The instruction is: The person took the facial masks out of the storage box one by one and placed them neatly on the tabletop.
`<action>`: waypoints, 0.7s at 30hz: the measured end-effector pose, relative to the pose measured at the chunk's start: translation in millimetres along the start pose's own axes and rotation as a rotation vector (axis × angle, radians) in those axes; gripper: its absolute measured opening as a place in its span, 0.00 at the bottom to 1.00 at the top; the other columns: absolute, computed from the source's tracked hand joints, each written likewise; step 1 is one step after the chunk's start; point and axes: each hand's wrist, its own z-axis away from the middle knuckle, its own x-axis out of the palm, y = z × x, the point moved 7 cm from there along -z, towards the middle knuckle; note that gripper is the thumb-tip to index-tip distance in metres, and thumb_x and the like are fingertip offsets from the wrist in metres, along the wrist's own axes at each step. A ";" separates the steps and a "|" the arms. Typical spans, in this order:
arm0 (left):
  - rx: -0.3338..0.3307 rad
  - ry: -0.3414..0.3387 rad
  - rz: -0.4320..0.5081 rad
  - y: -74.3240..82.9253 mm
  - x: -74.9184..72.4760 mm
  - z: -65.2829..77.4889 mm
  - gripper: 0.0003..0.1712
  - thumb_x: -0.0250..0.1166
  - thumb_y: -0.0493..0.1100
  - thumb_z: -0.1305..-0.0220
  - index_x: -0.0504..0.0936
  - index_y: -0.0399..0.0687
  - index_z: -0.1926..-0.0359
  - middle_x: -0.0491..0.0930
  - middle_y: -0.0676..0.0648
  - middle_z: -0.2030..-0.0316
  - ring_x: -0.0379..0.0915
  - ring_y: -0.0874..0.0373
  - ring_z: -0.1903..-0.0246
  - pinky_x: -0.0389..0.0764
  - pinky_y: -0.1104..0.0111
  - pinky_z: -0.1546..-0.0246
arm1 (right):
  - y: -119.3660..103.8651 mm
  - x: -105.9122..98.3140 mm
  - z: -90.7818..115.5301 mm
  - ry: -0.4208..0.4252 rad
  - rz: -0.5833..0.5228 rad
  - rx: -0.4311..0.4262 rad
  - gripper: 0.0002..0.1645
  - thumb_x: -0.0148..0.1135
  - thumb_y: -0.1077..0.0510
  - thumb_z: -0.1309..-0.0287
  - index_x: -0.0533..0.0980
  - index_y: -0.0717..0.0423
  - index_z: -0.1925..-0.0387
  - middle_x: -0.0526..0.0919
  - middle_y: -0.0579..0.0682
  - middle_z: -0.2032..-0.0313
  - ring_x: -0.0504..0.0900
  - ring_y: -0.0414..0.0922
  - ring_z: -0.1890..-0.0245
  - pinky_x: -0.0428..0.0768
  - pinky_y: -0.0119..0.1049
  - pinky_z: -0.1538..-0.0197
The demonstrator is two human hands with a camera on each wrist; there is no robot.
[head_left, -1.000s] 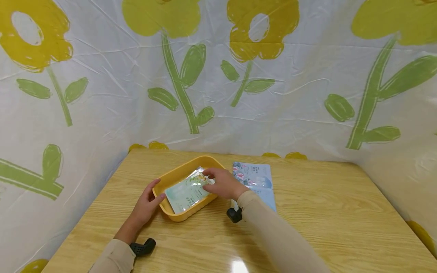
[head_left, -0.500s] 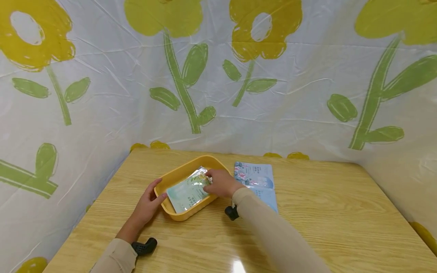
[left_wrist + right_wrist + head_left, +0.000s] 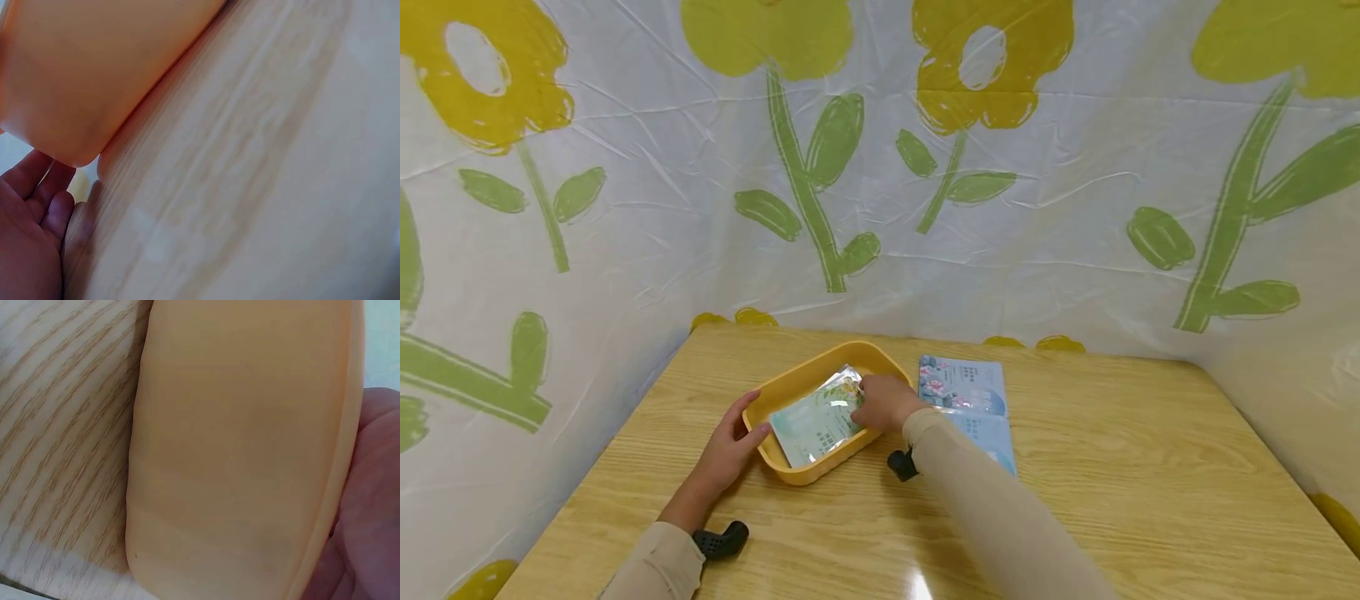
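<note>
A yellow plastic basket stands at an angle on the table. Inside it lies a pale green sheet mask packet with printed text and a shiny clear end. My left hand holds the basket's left end, thumb at the rim and fingers round the outer corner; in the left wrist view its fingertips touch the basket wall. Reaching over the right end, my right hand has curled fingers pinching the packet's right end. The right wrist view mostly shows the basket's side, which hides those fingertips.
Right of the basket lie two blue sheet mask packets, a flowered one behind and a plainer one in front, partly under the right sleeve. A wooden table carries everything. Flower-printed cloth encloses its back and sides.
My right hand's fingers have closed from a loose spread onto the packet's right end. The left hand and basket hold their places; the view shifts slightly.
</note>
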 end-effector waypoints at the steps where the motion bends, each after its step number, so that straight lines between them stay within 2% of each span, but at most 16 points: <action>1: -0.001 -0.003 0.002 0.2 0.0 -0.2 0.37 0.60 0.40 0.26 0.54 0.39 0.24 0.53 0.31 0.26 0.56 0.38 0.30 0.66 0.83 0.46 | -0.2 0.1 -0.5 -0.003 0.000 0.001 0.32 0.66 0.52 0.41 0.73 0.62 0.37 0.81 0.54 0.47 0.76 0.46 0.59 0.76 0.44 0.46; 9: 0.025 0.004 -0.010 3.1 -1.2 -3.8 0.36 0.60 0.40 0.26 0.55 0.37 0.25 0.56 0.30 0.28 0.58 0.36 0.32 0.67 0.83 0.47 | -2.0 -1.3 -3.7 -0.011 0.008 0.017 0.25 0.67 0.52 0.42 0.76 0.59 0.46 0.82 0.50 0.56 0.75 0.46 0.62 0.76 0.42 0.49; 14: 0.018 0.005 -0.014 1.9 -1.2 -5.7 0.36 0.60 0.40 0.26 0.55 0.37 0.25 0.56 0.30 0.28 0.59 0.37 0.33 0.68 0.82 0.47 | -2.7 -1.6 -5.6 -0.017 0.021 0.024 0.20 0.67 0.53 0.43 0.77 0.57 0.51 0.81 0.48 0.61 0.75 0.47 0.64 0.75 0.41 0.54; 16: 0.008 0.006 -0.007 0.9 -1.8 -6.4 0.36 0.60 0.40 0.27 0.55 0.38 0.24 0.56 0.30 0.28 0.59 0.38 0.33 0.68 0.82 0.47 | -3.3 -1.8 -6.1 -0.017 0.017 0.028 0.24 0.68 0.53 0.43 0.77 0.57 0.47 0.81 0.48 0.58 0.76 0.46 0.62 0.76 0.41 0.52; 21: -0.017 0.008 -0.005 2.1 -2.9 -6.2 0.37 0.59 0.39 0.26 0.54 0.39 0.24 0.56 0.31 0.27 0.59 0.39 0.32 0.66 0.83 0.47 | -4.4 -2.7 -6.1 -0.016 -0.017 0.032 0.36 0.68 0.52 0.43 0.72 0.56 0.34 0.80 0.52 0.43 0.76 0.46 0.54 0.75 0.43 0.42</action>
